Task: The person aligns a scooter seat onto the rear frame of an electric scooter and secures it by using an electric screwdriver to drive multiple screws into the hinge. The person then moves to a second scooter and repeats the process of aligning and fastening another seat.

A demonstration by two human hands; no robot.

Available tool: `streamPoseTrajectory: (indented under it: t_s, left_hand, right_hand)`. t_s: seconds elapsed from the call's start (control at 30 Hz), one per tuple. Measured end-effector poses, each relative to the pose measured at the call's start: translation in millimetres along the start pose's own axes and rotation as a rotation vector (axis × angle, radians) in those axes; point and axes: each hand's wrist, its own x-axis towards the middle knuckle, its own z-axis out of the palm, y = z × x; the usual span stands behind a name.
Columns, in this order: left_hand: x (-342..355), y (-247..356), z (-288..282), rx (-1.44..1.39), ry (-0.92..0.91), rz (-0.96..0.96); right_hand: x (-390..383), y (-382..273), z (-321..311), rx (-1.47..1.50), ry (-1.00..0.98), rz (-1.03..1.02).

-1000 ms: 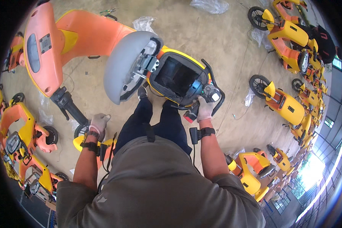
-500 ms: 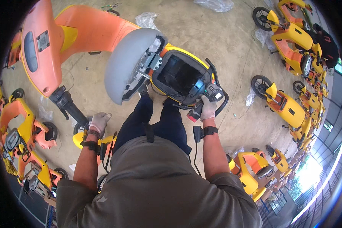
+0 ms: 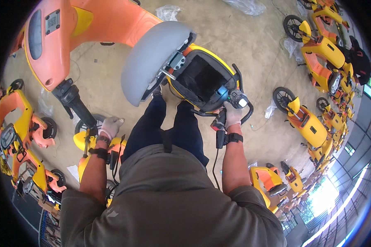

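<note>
An orange and yellow electric scooter [image 3: 101,22] stands before me, its grey seat [image 3: 152,61] tipped up on a metal hinge [image 3: 177,61]. Below the seat is an open, dark-lined storage compartment [image 3: 180,87]. My gloved right hand [image 3: 233,114] is closed round the handle of a cordless drill [image 3: 237,99]. The drill is over the compartment's rear rim, beside the black rear grab rail [image 3: 250,112]; its tip is hard to make out. My gloved left hand [image 3: 111,126] is closed near the black handlebar grip [image 3: 83,113], thumb sticking out; whatever its fingers hold is hidden.
More yellow and orange scooters stand at left [image 3: 29,127] and in rows at right [image 3: 311,127]. One scooter's yellow front part [image 3: 81,140] is just below my left hand. Crumpled clear plastic [image 3: 167,13] lies on the concrete floor [image 3: 251,53]. A person in dark clothing [image 3: 359,61] is at far right.
The view has shifted slightly, so the scooter appears a little further right. My right hand keeps the drill at the compartment's rear rim. My left hand remains closed near the grip.
</note>
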Motion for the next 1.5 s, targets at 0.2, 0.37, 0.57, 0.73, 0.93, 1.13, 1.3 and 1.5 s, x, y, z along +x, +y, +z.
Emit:
streamPoseTrajectory:
  t_s: [0.2, 0.37, 0.57, 0.73, 0.93, 1.13, 1.3, 1.5]
  left_hand:
    - [3.7, -27.7, 2.4, 0.035, -0.027, -0.038]
    - [4.0, -33.3, 2.4, 0.028, -0.017, -0.010]
    - [2.4, -28.6, -1.6, 0.049, -0.051, -0.060]
    - [-1.0, -13.2, 1.2, -0.011, -0.067, -0.122]
    - [1.1, -19.7, -3.3, 0.084, -0.073, -0.040]
    - [4.8, -34.7, -4.6, 0.003, -0.077, -0.097]
    - [4.1, -31.9, -2.2, 0.052, -0.046, -0.052]
    - [0.1, -31.3, -2.2, 0.080, -0.063, -0.081]
  right_hand:
    - [-3.5, -7.3, 1.0, -0.089, 0.005, -0.017]
    - [-13.9, -20.0, 6.1, -0.180, -0.011, -0.007]
    - [-52.4, -32.7, 2.8, -0.042, -0.163, -0.009]
    - [-68.8, 8.1, 7.9, -0.065, -0.122, 0.046]
    - [-71.2, 43.2, 0.4, -0.062, -0.029, 0.139]
    - [-72.9, 50.5, 1.5, -0.027, -0.038, 0.144]
    - [-70.0, 52.4, 2.1, -0.012, -0.052, 0.096]
    - [-69.3, 44.7, 5.7, -0.036, -0.047, 0.071]
